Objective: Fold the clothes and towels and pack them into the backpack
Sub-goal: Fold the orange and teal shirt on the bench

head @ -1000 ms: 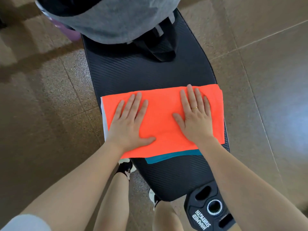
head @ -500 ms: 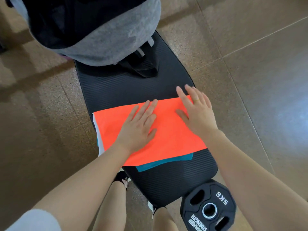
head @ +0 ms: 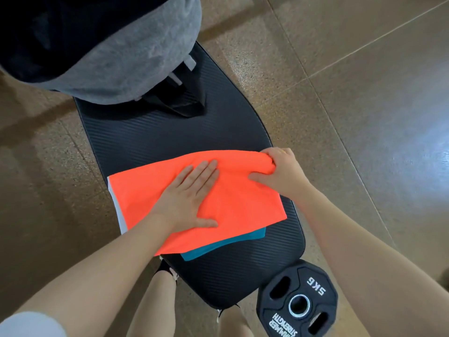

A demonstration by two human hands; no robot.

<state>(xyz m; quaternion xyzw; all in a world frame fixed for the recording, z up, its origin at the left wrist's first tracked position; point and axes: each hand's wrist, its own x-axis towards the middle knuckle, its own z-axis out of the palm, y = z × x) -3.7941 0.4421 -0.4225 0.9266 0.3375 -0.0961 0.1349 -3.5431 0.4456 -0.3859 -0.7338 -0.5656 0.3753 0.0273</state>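
A bright orange rectangular cloth [head: 233, 198], folded flat, lies across the near half of a long black ribbed padded bench [head: 155, 139] that runs from 6 o'clock up toward 12 o'clock in the view. Under the orange cloth sits a teal folded fabric piece [head: 216, 246], its edge showing at the cloth's 5 o'clock side, and a thin white fabric edge [head: 119, 215] peeks out along the cloth's 9 o'clock side; how far either of these extends beneath is hidden.

The left hand [head: 189, 198] lies flat on the middle of the orange cloth, fingers straight and together pointing toward 1 o'clock, thumb spread toward 3 o'clock, pressing the fabric down. The right hand [head: 279, 171] is at the cloth's 2 o'clock corner, fingers curled over the far edge and the thumb on top, so that the corner is pinched and bunched into wrinkles and raised slightly off the bench.

At the bench's 12 o'clock end stands a grey fabric backpack with a dark open interior [head: 136, 57], its black straps [head: 179, 100] trailing onto the padding, well apart from the cloth. On the brown tiled floor [head: 364, 105], at 5 o'clock just beside the bench's near end, lies a black octagonal weight plate marked 5 KG [head: 296, 305].
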